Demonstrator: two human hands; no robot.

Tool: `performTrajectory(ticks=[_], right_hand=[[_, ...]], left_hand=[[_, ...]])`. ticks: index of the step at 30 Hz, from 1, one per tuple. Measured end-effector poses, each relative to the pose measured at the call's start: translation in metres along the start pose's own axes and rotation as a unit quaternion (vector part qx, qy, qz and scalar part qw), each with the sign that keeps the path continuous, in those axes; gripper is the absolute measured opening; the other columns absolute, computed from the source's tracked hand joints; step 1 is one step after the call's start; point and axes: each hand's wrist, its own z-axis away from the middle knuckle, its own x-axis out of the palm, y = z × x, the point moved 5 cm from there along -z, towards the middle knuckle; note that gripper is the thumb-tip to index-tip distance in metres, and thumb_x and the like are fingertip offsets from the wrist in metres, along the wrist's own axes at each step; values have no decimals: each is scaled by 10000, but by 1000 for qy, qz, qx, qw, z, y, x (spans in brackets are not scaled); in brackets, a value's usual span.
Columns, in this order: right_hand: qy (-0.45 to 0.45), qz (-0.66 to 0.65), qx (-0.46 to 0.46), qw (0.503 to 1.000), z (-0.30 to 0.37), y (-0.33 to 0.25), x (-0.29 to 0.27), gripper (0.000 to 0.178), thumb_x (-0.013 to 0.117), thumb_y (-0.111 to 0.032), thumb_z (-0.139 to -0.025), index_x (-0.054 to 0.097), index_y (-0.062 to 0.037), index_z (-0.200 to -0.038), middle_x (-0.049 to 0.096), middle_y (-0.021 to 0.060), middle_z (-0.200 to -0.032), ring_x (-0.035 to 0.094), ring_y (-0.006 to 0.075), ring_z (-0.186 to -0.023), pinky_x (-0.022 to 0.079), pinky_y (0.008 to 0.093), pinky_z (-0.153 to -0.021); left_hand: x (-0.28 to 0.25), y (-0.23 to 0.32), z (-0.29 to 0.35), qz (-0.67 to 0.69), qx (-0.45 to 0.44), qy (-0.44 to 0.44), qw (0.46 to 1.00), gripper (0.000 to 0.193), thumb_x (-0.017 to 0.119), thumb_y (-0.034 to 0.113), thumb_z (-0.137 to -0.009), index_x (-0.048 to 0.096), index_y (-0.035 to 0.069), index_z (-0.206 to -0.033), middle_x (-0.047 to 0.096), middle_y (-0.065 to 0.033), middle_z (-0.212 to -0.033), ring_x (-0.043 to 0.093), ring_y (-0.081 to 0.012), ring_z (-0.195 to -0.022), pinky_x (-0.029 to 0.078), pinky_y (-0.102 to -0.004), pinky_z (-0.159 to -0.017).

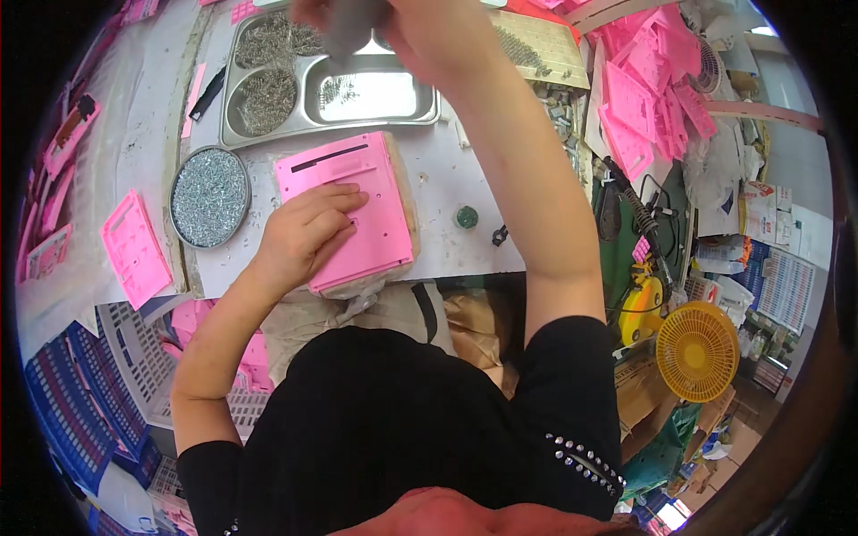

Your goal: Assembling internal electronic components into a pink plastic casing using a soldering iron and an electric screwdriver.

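Note:
A pink plastic panel (380, 210) with a long dark slot and small holes lies on a padded, wrapped block at the table's front edge. My left hand (308, 228) rests on the panel, fingers curled together near a small hole; anything pinched in them is hidden. At the top edge my right hand (407, 31) reaches over a metal compartment tray (429, 114). It is closed round a dark grey, rod-like tool (351, 27), blurred and partly cut off. Small screws (268, 100) lie heaped in the tray's round compartments, and a few lie in the rectangular one.
Left of the panel stands a round dish of silvery screws (210, 196), with a loose pink part (136, 250) beyond it. A green round piece (466, 217) and a small black piece (500, 235) lie to the right. Pink parts (639, 98) pile up far right, above a yellow fan (697, 351).

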Motion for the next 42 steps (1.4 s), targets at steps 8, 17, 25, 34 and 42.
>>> performTrajectory(ticks=[8,17,25,34,42], right_hand=[[80,66,78,992,208,-37,11,207,713,-77,-924,574,-30,-1070,567,64,-712,514,144,-580,470,343,-575],[24,88,14,996,226,-8,37,156,680,48,-930,580,-19,-1028,611,76,-809,575,182,-691,505,369,-654],[-25,156,34,987,219,-9,45,160,708,68,-876,591,-28,-928,619,80,-763,598,201,-667,529,376,-673],[-19,44,-15,999,196,-20,45,201,787,-88,-894,589,-55,-902,604,42,-696,591,198,-601,515,379,-619],[-2,-45,4,999,184,-23,42,133,706,71,-877,610,-6,-930,627,91,-798,609,209,-712,520,382,-707]], left_hand=[[5,0,-2,-15,9,17,1000,164,752,25,-827,599,25,-885,731,-136,-1178,692,-350,-1126,572,-429,-935],[6,-3,4,-11,-6,16,1000,149,706,79,-883,633,11,-993,710,-126,-1206,663,-337,-1166,554,-419,-975],[5,0,4,-7,-7,28,1000,149,724,66,-878,610,21,-962,715,-137,-1211,675,-353,-1143,564,-424,-956],[8,-2,7,-7,-3,36,999,212,695,84,-877,664,1,-1070,707,-151,-1197,673,-325,-1139,561,-408,-959],[8,-3,6,8,-13,43,999,161,726,78,-873,624,18,-982,712,-141,-1205,672,-357,-1145,558,-432,-964]])
